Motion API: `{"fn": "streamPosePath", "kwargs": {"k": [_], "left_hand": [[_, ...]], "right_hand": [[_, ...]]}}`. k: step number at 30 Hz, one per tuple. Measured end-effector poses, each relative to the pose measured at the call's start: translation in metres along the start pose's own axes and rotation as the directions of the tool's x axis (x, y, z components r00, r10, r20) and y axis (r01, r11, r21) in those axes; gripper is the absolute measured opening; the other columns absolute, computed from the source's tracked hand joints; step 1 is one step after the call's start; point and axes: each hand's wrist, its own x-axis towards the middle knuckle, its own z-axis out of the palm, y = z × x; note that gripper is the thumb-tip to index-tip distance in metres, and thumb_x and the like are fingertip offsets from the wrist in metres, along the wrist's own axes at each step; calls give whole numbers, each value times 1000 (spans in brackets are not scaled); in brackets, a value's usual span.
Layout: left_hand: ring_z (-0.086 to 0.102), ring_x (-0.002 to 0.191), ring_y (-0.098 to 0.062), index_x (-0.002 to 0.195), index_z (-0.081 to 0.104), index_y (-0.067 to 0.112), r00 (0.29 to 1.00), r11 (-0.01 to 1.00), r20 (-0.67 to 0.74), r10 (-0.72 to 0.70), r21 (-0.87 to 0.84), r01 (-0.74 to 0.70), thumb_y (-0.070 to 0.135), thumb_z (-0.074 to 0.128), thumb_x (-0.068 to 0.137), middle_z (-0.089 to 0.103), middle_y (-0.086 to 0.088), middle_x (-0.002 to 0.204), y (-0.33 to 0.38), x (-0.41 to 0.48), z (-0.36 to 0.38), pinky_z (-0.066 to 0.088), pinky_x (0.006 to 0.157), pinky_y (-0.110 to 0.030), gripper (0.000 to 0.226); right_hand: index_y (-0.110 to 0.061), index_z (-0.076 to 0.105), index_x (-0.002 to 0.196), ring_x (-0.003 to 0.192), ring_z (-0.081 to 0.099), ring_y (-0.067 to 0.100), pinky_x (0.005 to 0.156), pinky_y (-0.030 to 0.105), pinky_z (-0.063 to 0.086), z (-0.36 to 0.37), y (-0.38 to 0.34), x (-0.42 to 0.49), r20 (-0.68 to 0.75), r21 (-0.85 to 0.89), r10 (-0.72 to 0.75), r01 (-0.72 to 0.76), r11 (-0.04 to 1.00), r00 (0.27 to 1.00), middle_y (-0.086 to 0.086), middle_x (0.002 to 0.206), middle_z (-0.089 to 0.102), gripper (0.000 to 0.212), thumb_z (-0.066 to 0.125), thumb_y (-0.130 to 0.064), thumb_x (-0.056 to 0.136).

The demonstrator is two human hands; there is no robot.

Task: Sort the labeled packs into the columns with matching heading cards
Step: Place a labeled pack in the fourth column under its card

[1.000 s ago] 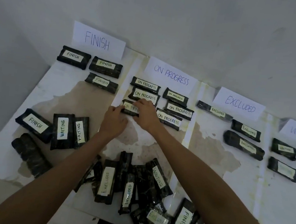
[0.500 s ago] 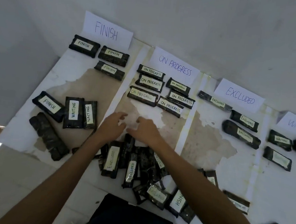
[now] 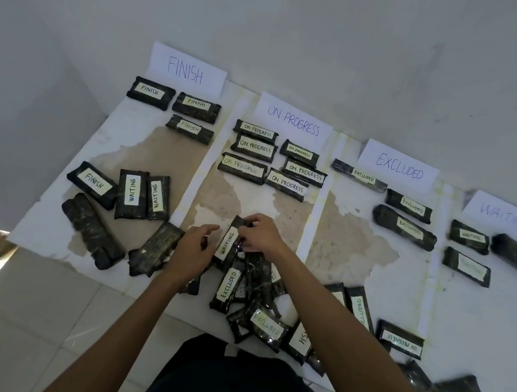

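Right hand [image 3: 259, 237] went from hovering to pinching the top of 1 black plastic-wrapped pack labelled WAITING [image 3: 228, 244], right over the loose pile [image 3: 251, 294]. Left hand [image 3: 192, 249] sits just beside it, fingers loosely spread.

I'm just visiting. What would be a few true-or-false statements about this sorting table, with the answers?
1. The right hand holds a WAITING pack. True.
2. Six packs lie under the ON PROGRESS card. True.
3. The FINISH card heads the rightmost column. False: it heads the leftmost one.
4. Only FINISH packs lie under that card. False: two WAITING packs lie there too.
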Motion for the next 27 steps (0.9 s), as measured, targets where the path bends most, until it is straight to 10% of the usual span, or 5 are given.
{"fn": "streamPosePath", "kwargs": {"k": [10, 14, 18, 27], "left_hand": [[59, 93, -23, 125, 52, 16, 990, 972, 101, -102, -202, 121, 11, 49, 94, 59, -2, 98, 19, -3, 15, 50, 66, -31, 31], [57, 80, -12, 118, 59, 16, 993, 992, 117, -30, -122, 44, 7, 46, 95, 60, -3, 93, 31, 1, 20, 50, 61, -24, 28], [58, 77, -13, 113, 61, 18, 981, 998, 184, 55, -47, -47, 3, 44, 95, 63, -9, 98, 45, 9, 30, 44, 55, -14, 29], [59, 94, -16, 106, 60, 21, 913, 985, 382, 146, 33, -171, 2, 38, 96, 63, -5, 106, 94, 13, 90, 47, 70, -18, 31]], "right_hand": [[-10, 52, 116, 76, 69, 23, 66, 30, 60, -33, 17, -27, 23, 344, 13, -20, 939, 1000, 20, 104, 67, 29, 60, -5, 88], [-17, 45, 132, 110, 53, 20, 92, 35, 50, -44, 29, -36, -90, -246, -299, 270, 931, 950, 7, 127, 49, 61, 71, -20, 76], [-20, 48, 133, 121, 37, 26, 99, 42, 33, -62, 37, -53, 125, -737, -619, 490, 465, 776, 6, 132, 46, 63, 70, -26, 74], [-10, 57, 122, 95, 55, 33, 73, 43, 46, -126, 80, -88, 195, -827, -626, 470, 310, 756, 13, 110, 59, 47, 68, -18, 77]]}}
